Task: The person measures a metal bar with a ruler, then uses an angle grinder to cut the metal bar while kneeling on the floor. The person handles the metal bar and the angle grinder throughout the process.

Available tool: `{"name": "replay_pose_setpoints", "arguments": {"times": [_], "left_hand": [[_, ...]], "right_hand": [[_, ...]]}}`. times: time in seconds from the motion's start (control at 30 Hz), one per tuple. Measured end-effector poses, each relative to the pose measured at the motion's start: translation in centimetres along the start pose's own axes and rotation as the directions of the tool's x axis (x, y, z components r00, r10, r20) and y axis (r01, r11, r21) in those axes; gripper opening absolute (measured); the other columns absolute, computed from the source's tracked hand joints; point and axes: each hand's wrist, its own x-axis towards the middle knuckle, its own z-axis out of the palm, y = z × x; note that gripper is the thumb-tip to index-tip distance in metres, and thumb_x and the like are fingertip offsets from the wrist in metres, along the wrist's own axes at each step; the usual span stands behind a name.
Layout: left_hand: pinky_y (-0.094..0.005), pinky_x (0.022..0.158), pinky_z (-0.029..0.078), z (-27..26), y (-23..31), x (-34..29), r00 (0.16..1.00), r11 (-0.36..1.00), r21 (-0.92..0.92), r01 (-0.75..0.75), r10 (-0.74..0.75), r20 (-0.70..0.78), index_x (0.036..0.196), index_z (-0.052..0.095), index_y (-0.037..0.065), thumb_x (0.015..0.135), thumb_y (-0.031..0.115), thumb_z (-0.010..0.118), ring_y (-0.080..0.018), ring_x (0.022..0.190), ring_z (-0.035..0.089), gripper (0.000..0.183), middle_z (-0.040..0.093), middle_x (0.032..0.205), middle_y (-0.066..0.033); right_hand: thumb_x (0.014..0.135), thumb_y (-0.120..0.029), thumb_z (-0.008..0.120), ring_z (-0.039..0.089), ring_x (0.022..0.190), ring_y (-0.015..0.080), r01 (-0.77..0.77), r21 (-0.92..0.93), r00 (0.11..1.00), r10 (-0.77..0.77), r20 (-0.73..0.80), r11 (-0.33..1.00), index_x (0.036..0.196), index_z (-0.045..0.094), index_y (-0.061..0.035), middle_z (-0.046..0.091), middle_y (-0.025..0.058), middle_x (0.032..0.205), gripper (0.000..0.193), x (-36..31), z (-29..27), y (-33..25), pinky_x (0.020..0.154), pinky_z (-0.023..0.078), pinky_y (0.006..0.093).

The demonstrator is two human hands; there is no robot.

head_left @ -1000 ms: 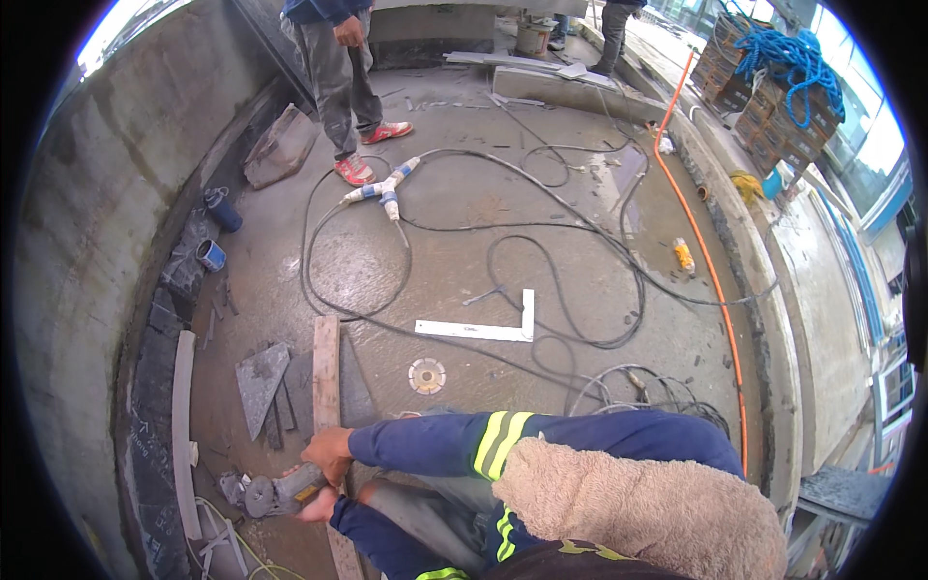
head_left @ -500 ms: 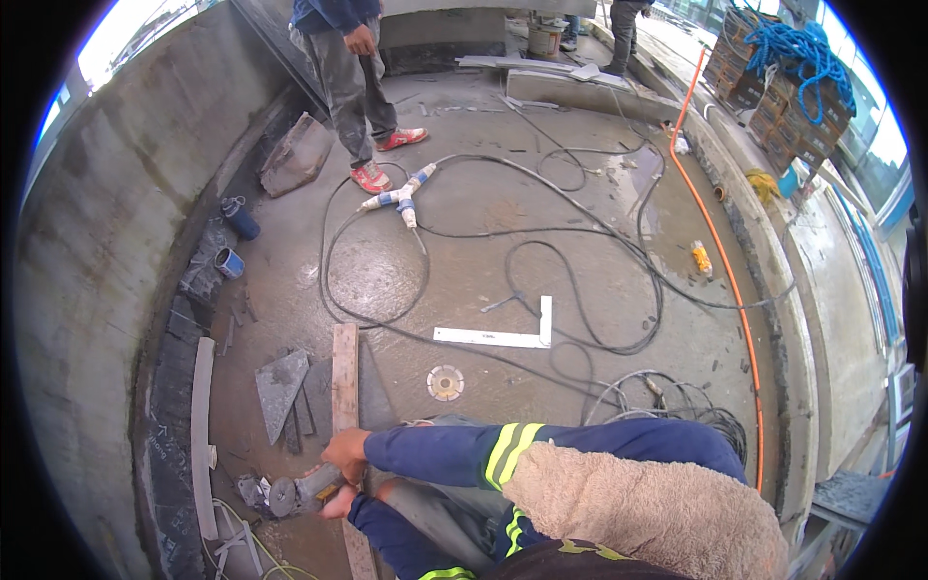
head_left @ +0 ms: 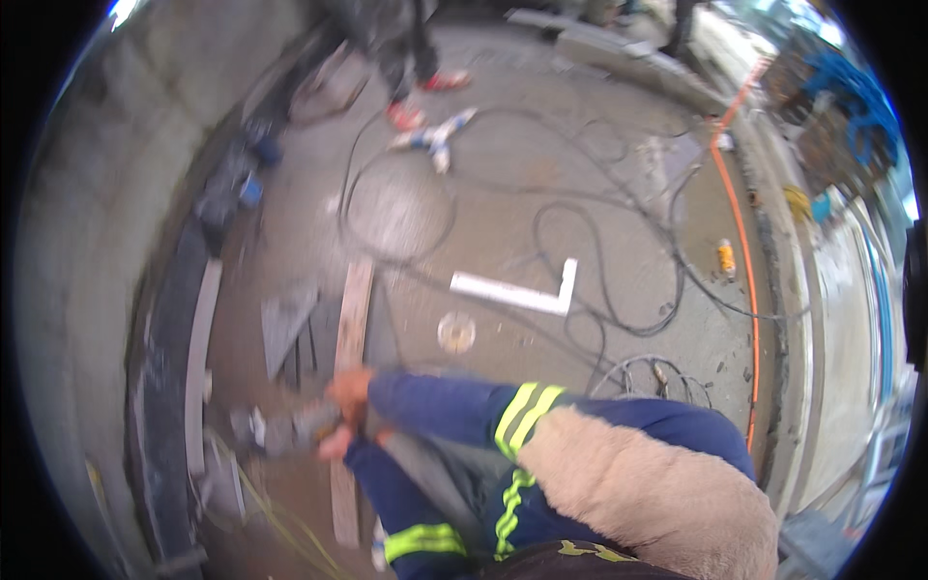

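At the lower left, both my hands are closed around the grey body of a power tool that looks like an angle grinder (head_left: 309, 423). My right hand (head_left: 350, 389) grips it from the far side, its sleeved arm reaching across from the right. Nearer to me, my left hand (head_left: 335, 443) holds the same tool's rear end. The tool's head is blurred and points left. Beneath my hands runs a long wooden plank (head_left: 354, 314). Grey stone slabs (head_left: 287, 324) lie just beyond the tool. A round cutting disc (head_left: 456, 332) rests on the floor, with a white L-shaped square (head_left: 512, 294) past it.
Black cable (head_left: 592, 280) loops over the wet floor from a three-way connector (head_left: 438, 140). An orange hose (head_left: 742, 222) runs along the right curb. Another person's red shoes (head_left: 406, 116) stand at the far left. A yellow cord (head_left: 280, 522) lies near the left wall.
The view has shifted and blurred, so the floor things sit higher in the picture and most lie further right. My hands keep their hold on the angle grinder.
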Motion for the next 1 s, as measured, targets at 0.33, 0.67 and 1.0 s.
{"name": "replay_pose_setpoints", "arguments": {"times": [0.33,0.67,1.0], "left_hand": [[-0.0553,0.106,0.05,2.3,2.5,-1.5,0.976,0.992,-0.088,0.095,-0.075,0.205,0.127,0.066,-0.001,0.094,0.061,0.049,-0.0374,0.117,0.065,0.072,0.069,0.125,-0.0177],[-0.0501,0.106,0.051,-9.6,12.6,-0.4,0.91,-0.377,0.901,-0.213,-0.413,0.042,0.146,0.064,0.012,0.089,0.073,0.074,-0.0338,0.129,0.062,0.084,0.061,0.143,-0.0182],[-0.05,0.111,0.051,-17.9,8.1,-9.1,0.927,-0.485,0.817,-0.312,0.034,0.374,0.142,0.064,0.01,0.083,0.022,0.085,-0.0455,0.132,0.06,0.064,0.051,0.153,-0.0209]], "right_hand": [[0.064,-0.039,0.09,0.074,0.114,0.0372,0.033,0.065,0.998,-0.037,0.055,0.997,0.123,0.076,-0.011,0.079,0.0176,0.119,0.067,0.0,-1.8,-1.1,0.096,0.059,0.0483],[0.067,-0.039,0.087,0.075,0.107,0.0364,0.109,0.492,0.921,0.099,-0.378,0.863,0.135,0.069,0.0021,0.078,0.0235,0.112,0.081,-0.8,-4.9,0.1,0.093,0.059,0.0424],[0.079,-0.02,0.086,0.067,0.067,0.0141,0.035,0.792,0.88,0.357,-0.313,0.609,0.113,0.067,-0.0015,0.07,0.0052,0.086,0.043,-6.7,-9.3,5.3,0.061,0.054,0.029]]}}
